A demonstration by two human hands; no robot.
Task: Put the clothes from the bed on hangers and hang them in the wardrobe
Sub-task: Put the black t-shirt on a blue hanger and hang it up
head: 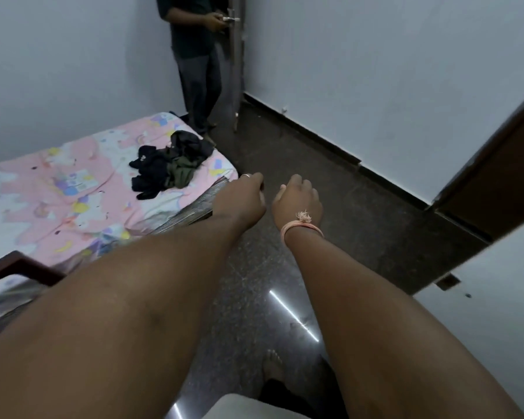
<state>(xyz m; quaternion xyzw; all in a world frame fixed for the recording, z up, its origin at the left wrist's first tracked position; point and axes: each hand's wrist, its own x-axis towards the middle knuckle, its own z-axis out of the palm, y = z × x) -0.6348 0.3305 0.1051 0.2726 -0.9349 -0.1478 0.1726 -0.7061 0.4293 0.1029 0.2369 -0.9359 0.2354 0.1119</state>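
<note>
A heap of dark clothes [170,164], black and olive green, lies near the far corner of the bed [58,192], which has a pink patterned sheet. Both my arms stretch forward over the floor beside the bed. My left hand [239,198] hovers just off the bed's corner, short of the clothes, with its fingers loosely curled downward and nothing in it. My right hand [297,201], with a pink thread band on the wrist, hangs beside it, also holding nothing. No hanger is in view.
Another person [194,71] stands past the bed's far end, at a door handle [232,19]. A white panel with a brown edge [496,182] juts in from the right. Dark polished floor [330,176] runs between bed and wall. A dark wooden frame [18,266] sits at lower left.
</note>
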